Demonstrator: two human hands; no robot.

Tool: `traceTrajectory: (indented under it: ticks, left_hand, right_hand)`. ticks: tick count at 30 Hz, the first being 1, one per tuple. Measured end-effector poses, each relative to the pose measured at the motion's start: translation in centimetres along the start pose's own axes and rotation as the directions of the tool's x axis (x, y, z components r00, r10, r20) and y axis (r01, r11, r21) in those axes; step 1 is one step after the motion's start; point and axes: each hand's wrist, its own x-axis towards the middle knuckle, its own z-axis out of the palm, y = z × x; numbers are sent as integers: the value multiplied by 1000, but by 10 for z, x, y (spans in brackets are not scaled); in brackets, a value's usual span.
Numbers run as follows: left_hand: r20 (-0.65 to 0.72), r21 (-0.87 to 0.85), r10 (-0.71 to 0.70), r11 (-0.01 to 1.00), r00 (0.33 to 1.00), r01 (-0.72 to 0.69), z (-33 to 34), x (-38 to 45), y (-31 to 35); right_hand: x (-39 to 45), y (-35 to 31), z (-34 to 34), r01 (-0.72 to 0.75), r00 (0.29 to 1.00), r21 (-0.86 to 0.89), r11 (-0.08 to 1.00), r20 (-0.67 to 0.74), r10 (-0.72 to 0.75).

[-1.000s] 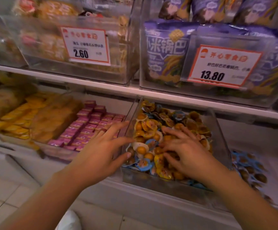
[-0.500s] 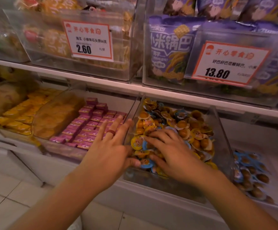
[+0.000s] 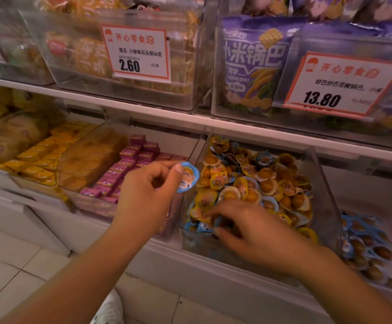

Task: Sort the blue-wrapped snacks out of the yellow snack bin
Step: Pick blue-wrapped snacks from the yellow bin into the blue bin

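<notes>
We're pinching a blue snack point(image 3: 188, 177) in left fingers point(image 3: 179, 170), right hand point(image 3: 252, 226) digging in the bin point(image 3: 323, 190), grip unclear; loose pinch risks dropping it back.

I'm looking at white shelving point(image 3: 143, 108) that is carrying clear bins point(image 3: 125, 90). Pale floor tiles point(image 3: 10, 265) are showing below, under warm, dim light.

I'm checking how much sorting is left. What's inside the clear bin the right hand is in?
The clear bin holds mostly yellow-wrapped snacks, with blue-wrapped snacks at the front. The right hand covers what lies under it.
</notes>
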Motion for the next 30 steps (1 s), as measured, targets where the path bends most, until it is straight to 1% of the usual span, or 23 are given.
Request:
traceTrajectory:
  ticks: [2,3,4,5,6,7,9,11,13,14,16,18,20,21,23,24,25,26,27,28,29,30]
  left_hand:
    - [-52,-183,-126,976,991,115,1,2,2]
    - [-45,-318,-202,931,978,178,2,2,4]
    - [-10,-444,-275,863,961,242,2,2,6]
    - [34,-534,-323,794,946,291,2,2,9]
    - [64,-569,-344,758,937,317,3,1,10]
    - [84,-578,-353,744,932,334,4,1,10]
    - [86,-558,-358,756,930,343,6,1,10]
    - [74,-532,-352,777,933,335,7,1,7]
    - [64,-486,-316,819,947,306,8,0,7]
    - [60,-454,-288,845,956,283,8,-1,8]
    - [80,-388,-237,888,968,249,8,-3,11]
    - [113,-325,-188,921,976,215,9,-3,14]
    - [117,-296,-134,941,984,163,12,-4,17]
    - [111,-291,-111,947,988,139,15,-4,20]
    - [107,-261,-70,961,992,96,22,-7,24]
    - [111,-244,-48,967,993,74,27,-9,26]
    - [112,-226,-20,973,994,45,32,-12,27]
    - [109,-199,15,980,994,7,38,-14,27]
    - [105,-165,53,986,993,-35,44,-17,28]
    - [106,-140,87,988,991,-71,51,-20,28]
    - [111,-134,112,986,987,-97,58,-22,28]
    - [121,-144,130,983,984,-112,65,-24,29]
  right_hand:
    - [0,-4,8,9,997,-30,1000,83,-6]
    - [0,-5,9,4,994,-19,1000,106,-2]
    - [1,-6,10,2,993,-11,1000,122,0]
    - [1,-6,10,6,991,-17,1000,134,-4]
    - [1,-6,11,12,989,-40,999,147,-6]
    - [1,-6,12,18,987,-76,997,161,-6]
    - [4,-8,16,26,983,-177,984,186,7]
    - [9,-11,19,37,987,-266,963,160,6]
    - [14,-13,20,50,991,-301,952,135,-9]
    - [15,-12,20,51,991,-286,957,130,-14]
    - [13,-8,16,37,993,-183,982,117,-16]
    - [9,-4,10,-29,994,38,999,107,25]
    - [3,-4,5,-121,990,270,955,101,97]
    - [1,-5,2,-152,988,370,917,68,136]
    - [0,-6,-2,-170,964,555,814,-77,254]
    - [-1,-6,-5,-173,922,644,746,-160,352]
    - [-1,-5,-9,-170,856,748,642,-210,472]
    - [-2,-3,-13,-150,787,864,481,-190,587]
    - [-2,-2,-18,-115,744,957,266,-95,662]
    - [-4,-1,-22,-80,734,996,34,36,678]
    - [-6,-1,-27,-55,748,985,-162,148,647]
    - [-10,-1,-31,-46,773,953,-299,223,594]
